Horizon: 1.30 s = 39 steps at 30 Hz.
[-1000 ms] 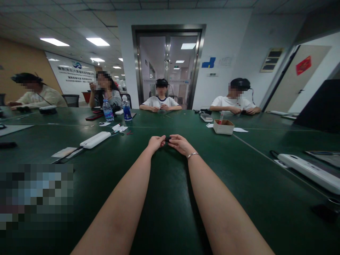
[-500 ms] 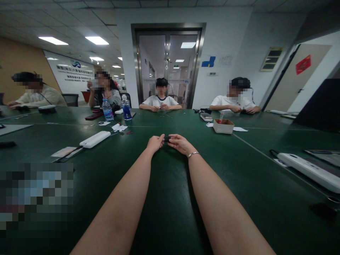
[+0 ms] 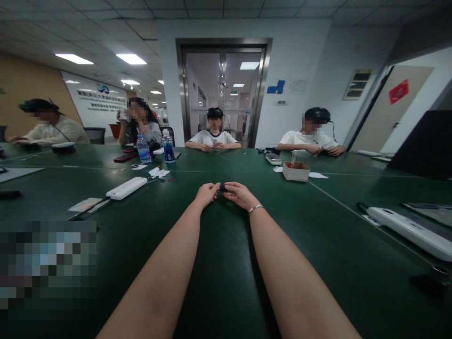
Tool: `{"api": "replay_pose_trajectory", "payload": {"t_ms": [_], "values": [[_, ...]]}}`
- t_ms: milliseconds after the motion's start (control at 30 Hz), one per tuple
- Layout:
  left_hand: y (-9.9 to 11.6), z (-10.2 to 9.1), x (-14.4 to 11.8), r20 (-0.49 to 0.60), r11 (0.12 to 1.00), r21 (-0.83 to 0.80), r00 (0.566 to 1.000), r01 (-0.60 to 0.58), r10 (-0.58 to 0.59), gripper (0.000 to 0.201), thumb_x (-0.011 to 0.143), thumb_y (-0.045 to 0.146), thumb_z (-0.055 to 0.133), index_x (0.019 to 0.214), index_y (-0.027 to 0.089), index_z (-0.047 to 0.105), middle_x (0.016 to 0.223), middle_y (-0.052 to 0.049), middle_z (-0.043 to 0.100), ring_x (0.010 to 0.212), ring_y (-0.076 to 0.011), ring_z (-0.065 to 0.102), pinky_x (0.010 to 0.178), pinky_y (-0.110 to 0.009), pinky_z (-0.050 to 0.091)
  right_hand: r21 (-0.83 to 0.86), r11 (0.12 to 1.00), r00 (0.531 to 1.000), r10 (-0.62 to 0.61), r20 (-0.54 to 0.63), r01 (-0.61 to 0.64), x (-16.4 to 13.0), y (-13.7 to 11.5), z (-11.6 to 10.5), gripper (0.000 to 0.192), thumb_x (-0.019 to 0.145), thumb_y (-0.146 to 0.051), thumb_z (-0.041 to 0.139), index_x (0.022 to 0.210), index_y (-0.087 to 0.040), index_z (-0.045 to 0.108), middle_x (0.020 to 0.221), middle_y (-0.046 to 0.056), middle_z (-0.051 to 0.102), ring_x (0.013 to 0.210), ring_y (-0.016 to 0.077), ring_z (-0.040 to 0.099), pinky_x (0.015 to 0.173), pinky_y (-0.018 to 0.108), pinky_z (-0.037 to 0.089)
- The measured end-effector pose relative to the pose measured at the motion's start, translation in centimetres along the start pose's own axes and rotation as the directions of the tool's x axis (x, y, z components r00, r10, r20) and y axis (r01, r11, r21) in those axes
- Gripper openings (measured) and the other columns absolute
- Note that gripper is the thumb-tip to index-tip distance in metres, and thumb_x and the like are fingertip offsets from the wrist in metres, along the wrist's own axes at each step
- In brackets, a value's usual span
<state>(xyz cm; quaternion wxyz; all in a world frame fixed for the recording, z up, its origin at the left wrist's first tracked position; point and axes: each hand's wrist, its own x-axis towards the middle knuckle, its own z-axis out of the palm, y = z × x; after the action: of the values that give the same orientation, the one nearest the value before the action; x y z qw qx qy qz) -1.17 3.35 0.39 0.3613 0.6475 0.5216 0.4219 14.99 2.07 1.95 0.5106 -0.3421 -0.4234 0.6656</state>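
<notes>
Both my arms reach forward over the dark green table [image 3: 226, 263]. Between my fingertips is a small black object [image 3: 222, 187], too small and dark to name. My left hand [image 3: 207, 194] pinches its left end with thumb and fingers. From the other side, my right hand [image 3: 238, 194] grips its right end, fingers closed round it. A silvery bracelet [image 3: 256, 208] circles my right wrist. Much of the object is covered by my fingers.
White power strips [image 3: 127, 188] lie left and right. Beyond my hands stand two bottles [image 3: 168, 149] and a small box [image 3: 295, 172] with a red-marked tube in it. Paper scraps [image 3: 158, 173] lie near the bottles. Several people sit along the far side.
The view has tilted slightly, so everything sits a little lower. My hands are closer together, and less of the black object shows between them.
</notes>
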Motion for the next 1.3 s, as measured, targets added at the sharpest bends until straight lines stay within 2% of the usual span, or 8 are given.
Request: {"api": "replay_pose_trajectory", "payload": {"t_ms": [133,467,700,967,1100,1233,1300], "values": [[0.1,0.0,-0.1,0.011,1.000,-0.001,1.000,-0.001,0.001,0.042,0.078,0.054,0.045,0.071,0.015,0.056,0.060,-0.001,0.054,0.049,-0.0094,0.048,0.044,-0.020,0.037,-0.030,1.000,1.000,-0.009,0.000,0.009,0.1,0.1,0.0,0.012,0.075,-0.004,0.065,0.080,-0.013,0.060,0.070,0.003,0.064,0.055,0.0118,0.063,0.052,0.021,0.055],[-0.2,-0.5,0.3,0.026,0.990,0.141,0.999,-0.028,0.025,0.053,0.077,0.063,0.036,0.059,0.017,0.054,0.051,0.001,0.050,0.047,-0.0123,0.044,0.049,-0.024,0.033,-0.056,0.998,0.999,-0.016,0.031,0.017,-0.1,0.2,-0.1,0.014,0.073,-0.004,0.067,0.081,-0.014,0.061,0.071,0.003,0.063,0.056,0.0103,0.062,0.056,0.021,0.054],[-0.3,-0.4,0.9,0.033,0.996,0.081,0.999,0.037,-0.040,0.058,0.078,0.065,0.032,0.059,0.015,0.055,0.050,-0.001,0.050,0.046,-0.0126,0.042,0.049,-0.025,0.032,-0.056,0.997,0.992,-0.038,0.122,0.045,-0.3,0.1,-0.4,0.022,0.070,0.000,0.065,0.085,-0.016,0.063,0.076,0.000,0.060,0.059,0.0090,0.062,0.058,0.020,0.053],[0.4,-0.5,0.8,0.020,0.992,0.032,0.993,0.119,-0.120,0.059,0.075,0.069,0.034,0.056,0.016,0.053,0.047,-0.001,0.048,0.044,-0.0124,0.041,0.047,-0.025,0.030,-0.026,0.999,0.989,-0.043,0.139,0.048,-0.3,0.1,-0.4,0.027,0.067,0.005,0.063,0.084,-0.016,0.063,0.083,0.001,0.062,0.068,0.0093,0.062,0.064,0.020,0.054],[0.7,-0.3,0.3,0.012,0.994,-0.002,0.994,0.107,-0.106,0.054,0.079,0.062,0.033,0.057,0.017,0.051,0.048,-0.001,0.047,0.045,-0.0121,0.042,0.046,-0.024,0.031,-0.034,0.999,0.997,-0.020,0.074,0.023,-0.3,-0.1,-0.2,0.023,0.069,0.003,0.064,0.083,-0.015,0.063,0.074,0.001,0.062,0.059,0.0092,0.062,0.059,0.021,0.054],[0.9,-0.1,-0.1,0.050,0.997,-0.044,0.997,0.069,-0.067,0.039,0.083,0.048,0.037,0.063,0.017,0.050,0.049,0.002,0.044,0.044,-0.0106,0.040,0.045,-0.023,0.031,-0.040,0.999,1.000,0.000,0.023,0.001,-0.2,-0.2,-0.1,0.017,0.073,-0.002,0.064,0.084,-0.014,0.063,0.071,0.003,0.064,0.054,0.0094,0.060,0.053,0.021,0.053],[0.9,-0.1,-0.3,0.036,0.999,-0.038,0.999,0.037,-0.035,0.032,0.083,0.043,0.040,0.068,0.017,0.050,0.051,0.003,0.044,0.044,-0.0094,0.041,0.045,-0.021,0.032,-0.031,1.000,1.000,0.003,0.011,-0.003,-0.2,-0.2,0.0,0.016,0.073,-0.002,0.065,0.083,-0.014,0.062,0.071,0.003,0.064,0.053,0.0096,0.060,0.052,0.020,0.052]]}}
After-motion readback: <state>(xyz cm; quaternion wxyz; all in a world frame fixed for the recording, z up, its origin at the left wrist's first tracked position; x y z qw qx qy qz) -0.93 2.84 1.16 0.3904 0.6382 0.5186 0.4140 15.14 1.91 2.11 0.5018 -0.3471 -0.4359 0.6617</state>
